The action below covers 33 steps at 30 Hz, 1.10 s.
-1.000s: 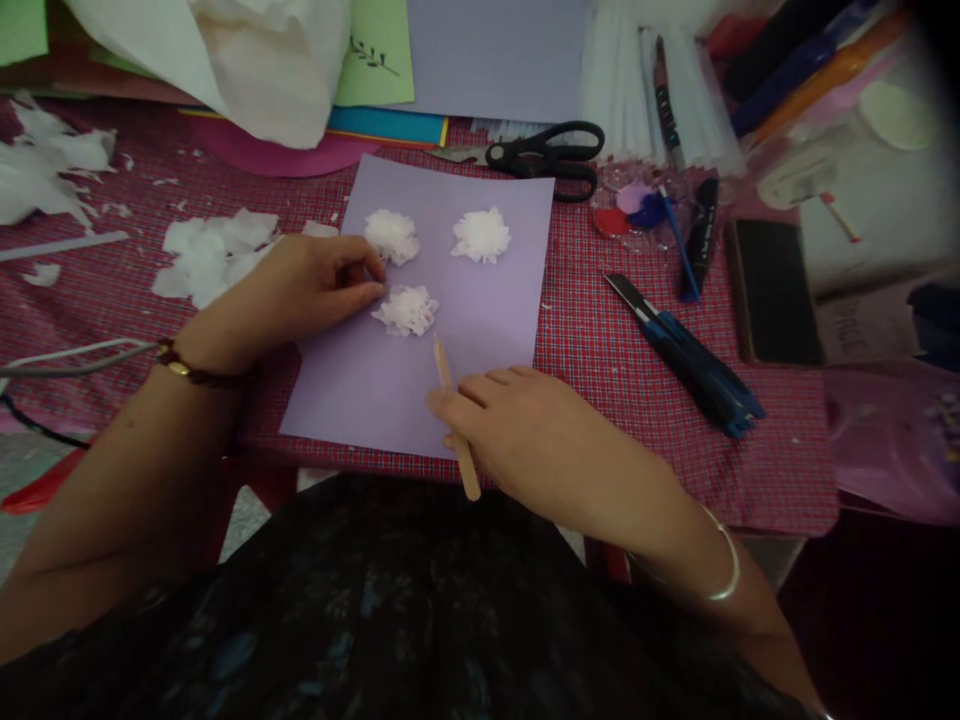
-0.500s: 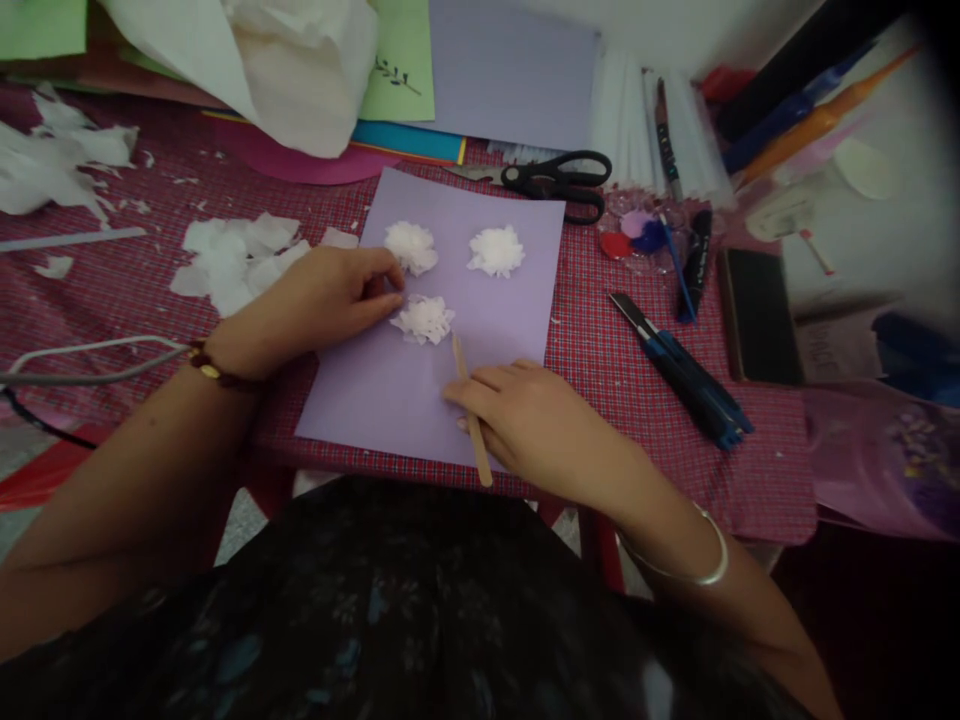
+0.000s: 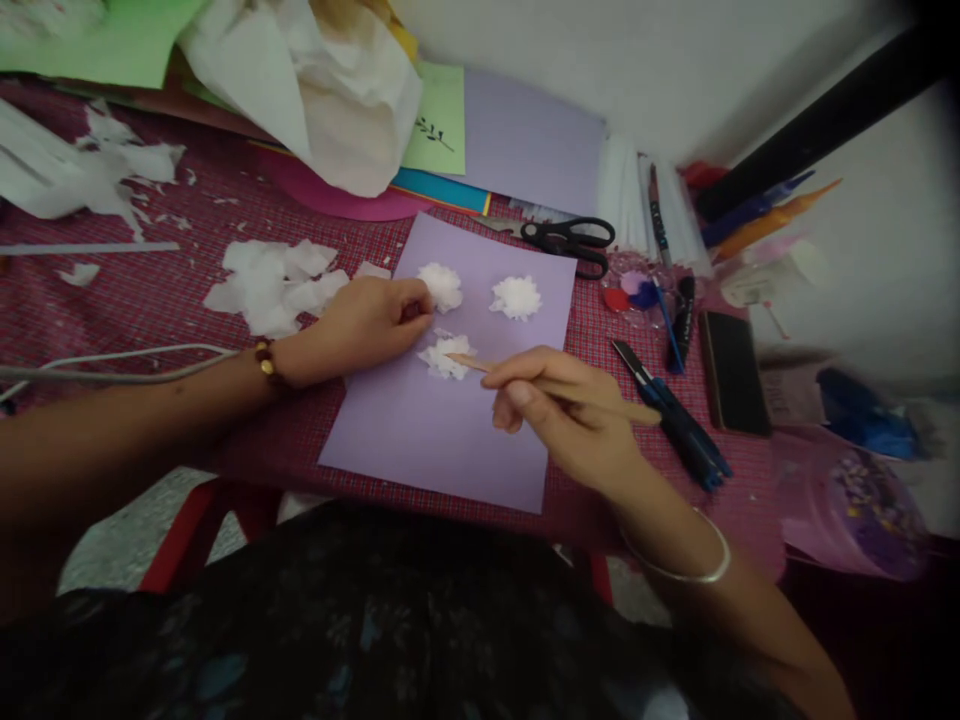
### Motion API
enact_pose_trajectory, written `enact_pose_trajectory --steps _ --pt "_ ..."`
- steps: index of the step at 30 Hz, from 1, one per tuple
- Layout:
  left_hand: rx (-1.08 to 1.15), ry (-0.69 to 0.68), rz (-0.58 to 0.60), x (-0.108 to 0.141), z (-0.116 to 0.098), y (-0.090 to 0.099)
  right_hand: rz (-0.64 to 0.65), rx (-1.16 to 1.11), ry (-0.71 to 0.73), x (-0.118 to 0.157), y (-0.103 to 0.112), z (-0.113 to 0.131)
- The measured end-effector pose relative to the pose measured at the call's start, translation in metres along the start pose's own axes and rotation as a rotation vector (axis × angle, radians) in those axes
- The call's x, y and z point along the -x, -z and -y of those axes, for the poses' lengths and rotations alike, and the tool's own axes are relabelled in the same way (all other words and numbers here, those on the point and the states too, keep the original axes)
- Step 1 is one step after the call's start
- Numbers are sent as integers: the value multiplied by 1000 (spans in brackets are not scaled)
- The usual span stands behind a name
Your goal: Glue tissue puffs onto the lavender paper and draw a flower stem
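Three crumpled white tissue paper flowers lie on a purple sheet of paper [image 3: 420, 430]: an upper left flower [image 3: 440, 288], an upper right flower [image 3: 517, 298] and a lower flower [image 3: 448, 357]. My right hand [image 3: 570, 415] grips a wooden craft stick [image 3: 600, 397], and the stick's tip meets the lower flower. Beside the two left flowers rests my left hand [image 3: 379, 320], its fingers curled and the thumb drawn in against them. Whatever its fingertips may pinch is too small to make out.
Torn tissue pieces [image 3: 274, 285] lie left of the sheet. Black scissors [image 3: 570, 238] sit at its upper right corner. A utility knife [image 3: 675, 415] with its blade out lies to the right, near a dark phone [image 3: 735, 372]. A grey cable [image 3: 112, 375] runs by my left forearm.
My right hand has turned and lifted, swinging the craft stick from upright beside the lower flower to nearly level with its tip on it. My left hand stays by the flowers. The view has shifted.
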<state>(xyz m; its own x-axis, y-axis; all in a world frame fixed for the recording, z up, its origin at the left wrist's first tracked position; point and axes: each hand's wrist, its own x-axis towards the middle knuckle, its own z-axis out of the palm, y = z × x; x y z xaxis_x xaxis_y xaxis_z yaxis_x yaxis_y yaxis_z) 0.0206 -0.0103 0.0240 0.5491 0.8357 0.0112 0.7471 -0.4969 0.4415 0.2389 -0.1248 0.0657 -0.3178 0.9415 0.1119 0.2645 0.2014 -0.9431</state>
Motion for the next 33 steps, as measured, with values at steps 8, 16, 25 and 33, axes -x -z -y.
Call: enact_pose_trajectory --steps 8,16,25,33 --pt "29 -199 152 1 14 6 -61 -381 -188 4 3 -39" --pt "20 -275 249 4 20 9 -39 -220 -210 9 2 -42" --pt "-19 -276 272 3 19 12 -293 -322 -128 4 4 -44" --pt "15 -231 141 7 13 17 -208 -208 -222 6 7 -46"
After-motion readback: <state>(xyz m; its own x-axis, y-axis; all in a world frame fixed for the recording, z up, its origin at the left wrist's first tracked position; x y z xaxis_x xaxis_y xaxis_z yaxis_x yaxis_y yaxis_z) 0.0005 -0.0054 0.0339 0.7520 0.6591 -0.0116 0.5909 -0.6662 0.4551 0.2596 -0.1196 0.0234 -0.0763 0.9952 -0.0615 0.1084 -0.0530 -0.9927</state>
